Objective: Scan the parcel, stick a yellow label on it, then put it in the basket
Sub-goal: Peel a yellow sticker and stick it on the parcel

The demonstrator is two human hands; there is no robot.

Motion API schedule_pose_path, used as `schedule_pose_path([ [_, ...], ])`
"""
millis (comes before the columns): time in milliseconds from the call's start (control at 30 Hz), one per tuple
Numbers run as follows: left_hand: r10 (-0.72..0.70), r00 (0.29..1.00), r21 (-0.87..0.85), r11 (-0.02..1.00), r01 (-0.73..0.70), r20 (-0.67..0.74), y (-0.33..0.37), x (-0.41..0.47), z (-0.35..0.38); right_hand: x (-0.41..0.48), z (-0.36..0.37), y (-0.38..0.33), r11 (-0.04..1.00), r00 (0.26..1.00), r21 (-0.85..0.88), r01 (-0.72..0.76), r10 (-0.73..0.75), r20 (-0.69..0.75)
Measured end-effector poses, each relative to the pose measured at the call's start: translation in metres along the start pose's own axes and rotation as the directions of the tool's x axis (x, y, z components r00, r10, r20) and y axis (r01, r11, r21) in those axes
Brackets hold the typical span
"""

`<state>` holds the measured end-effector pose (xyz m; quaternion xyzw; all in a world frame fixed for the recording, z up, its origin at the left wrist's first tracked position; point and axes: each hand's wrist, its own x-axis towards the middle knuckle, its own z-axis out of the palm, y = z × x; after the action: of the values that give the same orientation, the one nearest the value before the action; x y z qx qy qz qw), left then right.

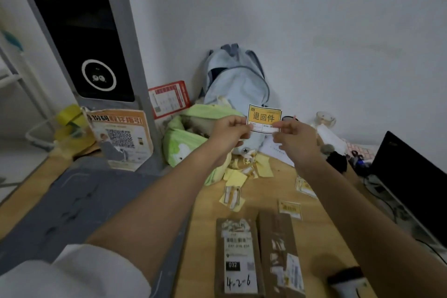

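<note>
Two hands are raised above the wooden table (263, 191), and between them we hold one yellow label (264, 118) up near the centre of the view. Our left hand (229, 132) pinches the label's lower edge at its 9 o'clock side; our right hand (294, 138) pinches it at the 3 o'clock side, fingers narrow on the paper. We cannot tell whether its backing is off.

We find the parcel (238, 256) flat on the table at 6 o'clock, printed waybill up, touching a second brown box (280, 254) at its 3 o'clock side. No yellow label shows on it. We judge labelling under way and not done; whether scanning is done cannot be confirmed. No basket is identified in view.

Spent backing scraps (238, 176) litter the table at the centre.
</note>
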<state>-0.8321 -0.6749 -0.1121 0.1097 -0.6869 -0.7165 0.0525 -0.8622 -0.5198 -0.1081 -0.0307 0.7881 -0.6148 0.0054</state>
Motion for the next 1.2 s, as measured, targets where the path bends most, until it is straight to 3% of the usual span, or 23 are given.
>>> schedule_pose_path([
  [300,-0.168,0.985,0.138,0.975,0.173,-0.049,-0.081,-0.019,-0.007,-0.014,0.019,0.078,0.987,0.988,-0.035,-0.158,0.157,-0.008],
  [600,-0.31,0.937,0.217,0.915,0.34,-0.16,-0.16,-0.041,-0.011,-0.034,0.042,0.144,0.936,0.975,-0.279,-0.215,0.221,-0.01],
  [867,-0.432,0.888,0.364,0.81,0.459,-0.159,-0.208,-0.053,-0.02,-0.055,0.052,0.188,0.849,0.944,-0.477,-0.226,0.312,0.109],
  [1033,-0.423,0.89,0.491,0.747,0.448,-0.169,-0.222,-0.056,-0.018,-0.058,0.058,0.206,0.748,0.894,-0.604,-0.275,0.43,0.126],
  [1200,-0.372,0.905,0.58,0.698,0.419,-0.205,-0.232,-0.057,-0.009,-0.054,0.064,0.212,0.689,0.897,-0.684,-0.239,0.426,0.116],
])
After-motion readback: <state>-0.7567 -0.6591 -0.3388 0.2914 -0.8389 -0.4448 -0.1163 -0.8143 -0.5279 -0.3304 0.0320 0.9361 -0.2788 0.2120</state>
